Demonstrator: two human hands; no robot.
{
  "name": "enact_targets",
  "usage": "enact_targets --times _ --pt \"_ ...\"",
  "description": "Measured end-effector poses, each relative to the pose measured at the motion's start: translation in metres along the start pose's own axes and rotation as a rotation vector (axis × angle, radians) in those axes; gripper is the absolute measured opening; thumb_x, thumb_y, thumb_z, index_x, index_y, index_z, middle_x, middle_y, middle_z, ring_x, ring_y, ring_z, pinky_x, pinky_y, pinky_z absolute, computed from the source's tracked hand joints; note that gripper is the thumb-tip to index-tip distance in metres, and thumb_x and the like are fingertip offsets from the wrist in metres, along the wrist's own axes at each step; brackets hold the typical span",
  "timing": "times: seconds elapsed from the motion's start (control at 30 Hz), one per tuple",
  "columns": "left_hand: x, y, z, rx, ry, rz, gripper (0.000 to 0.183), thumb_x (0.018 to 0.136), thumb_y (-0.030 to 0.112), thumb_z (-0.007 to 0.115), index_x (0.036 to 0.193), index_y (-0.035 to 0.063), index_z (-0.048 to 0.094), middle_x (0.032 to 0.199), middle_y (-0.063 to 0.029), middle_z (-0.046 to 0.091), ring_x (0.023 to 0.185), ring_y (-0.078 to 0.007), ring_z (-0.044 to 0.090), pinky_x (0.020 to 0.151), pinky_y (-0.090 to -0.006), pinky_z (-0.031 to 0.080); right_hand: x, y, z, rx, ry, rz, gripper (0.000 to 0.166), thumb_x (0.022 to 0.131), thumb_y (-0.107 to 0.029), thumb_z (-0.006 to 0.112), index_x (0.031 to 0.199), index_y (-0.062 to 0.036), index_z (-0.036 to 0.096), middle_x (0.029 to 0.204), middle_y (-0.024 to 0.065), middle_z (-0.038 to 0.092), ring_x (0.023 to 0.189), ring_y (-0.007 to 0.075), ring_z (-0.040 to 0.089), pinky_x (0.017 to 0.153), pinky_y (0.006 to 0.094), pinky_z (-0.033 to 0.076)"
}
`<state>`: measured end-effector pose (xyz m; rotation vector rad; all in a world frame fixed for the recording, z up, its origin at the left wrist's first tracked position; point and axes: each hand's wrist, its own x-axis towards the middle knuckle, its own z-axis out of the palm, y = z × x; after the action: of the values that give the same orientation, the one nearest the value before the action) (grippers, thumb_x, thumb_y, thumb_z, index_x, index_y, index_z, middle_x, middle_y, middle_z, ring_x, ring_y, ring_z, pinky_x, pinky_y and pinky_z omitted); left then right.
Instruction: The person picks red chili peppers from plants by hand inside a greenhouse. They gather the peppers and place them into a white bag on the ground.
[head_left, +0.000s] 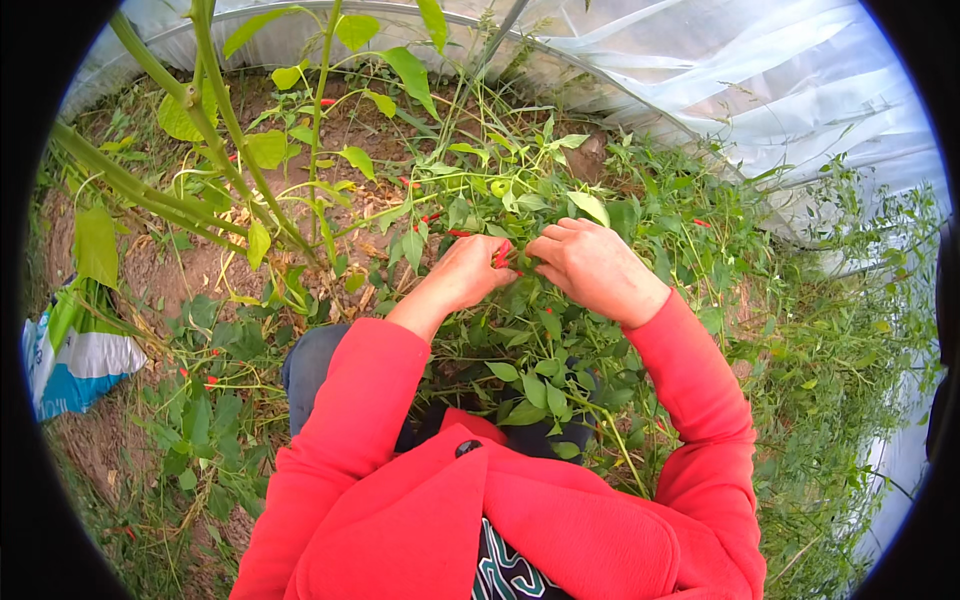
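My left hand (472, 271) is closed around several red chili peppers (501, 255), which show between thumb and fingers. Just to its right, my right hand (592, 266) is bent over the leaves of a chili plant (551, 322); its fingertips are partly hidden, so I cannot tell what they pinch. The two hands are close together but apart. Other red chilies (426, 219) hang among the leaves just beyond my left hand. A round green fruit (500, 187) sits farther up among the stems.
Thick green stems (217, 142) rise at the upper left. A printed plastic bag (86, 352) lies on the soil at the far left. More chilies (211, 382) grow at lower left. Clear plastic sheeting (750, 82) on a curved frame borders the far side and right.
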<state>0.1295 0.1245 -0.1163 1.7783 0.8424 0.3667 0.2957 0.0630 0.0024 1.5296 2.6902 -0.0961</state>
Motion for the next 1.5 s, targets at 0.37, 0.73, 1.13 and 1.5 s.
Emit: enact_targets --times 0.37,0.73,1.13,1.5 --pt "-0.009 0.005 -0.026 -0.474 -0.136 0.017 0.017 0.084 0.015 0.069 0.096 0.0041 0.063 0.074 0.0026 0.058 0.067 -0.0044 0.05 0.06 -0.0253 0.042 -0.004 -0.007 -0.017 0.018 -0.064 -0.014 0.017 0.08 -0.023 0.069 0.086 -0.0071 0.065 0.08 0.0089 0.061 0.086 0.0282 0.061 0.077 0.0408 0.048" --pt "-0.027 0.009 -0.039 -0.531 -0.235 0.003 0.022 0.092 0.024 0.067 0.079 0.0102 0.056 0.061 0.0074 0.049 0.055 -0.0024 0.044 0.05 -0.0207 0.033 -0.001 -0.014 -0.003 -0.087 0.057 -0.112 0.018 0.083 -0.026 0.067 0.078 -0.0099 0.063 0.074 0.0047 0.056 0.082 0.0237 0.057 0.077 0.0372 0.043" --pt "-0.042 0.022 -0.055 -1.178 -0.216 0.086 0.008 0.094 0.013 0.06 0.09 0.0077 0.058 0.07 0.0036 0.051 0.054 -0.0025 0.04 0.047 -0.0185 0.03 0.009 -0.015 -0.024 0.336 0.228 -0.156 0.013 0.076 -0.009 0.071 0.082 -0.0035 0.061 0.074 0.0068 0.054 0.077 0.0259 0.053 0.073 0.0378 0.043" --pt "-0.044 0.024 -0.066 -1.572 -0.272 0.299 0.039 0.103 0.04 0.041 0.103 0.0037 0.056 0.08 -0.0051 0.051 0.054 -0.007 0.041 0.041 -0.018 0.03 0.009 -0.017 -0.071 0.105 0.55 0.226 0.044 0.081 -0.008 0.071 0.123 -0.0064 0.059 0.116 0.0114 0.062 0.089 0.0246 0.063 0.08 0.0368 0.049"
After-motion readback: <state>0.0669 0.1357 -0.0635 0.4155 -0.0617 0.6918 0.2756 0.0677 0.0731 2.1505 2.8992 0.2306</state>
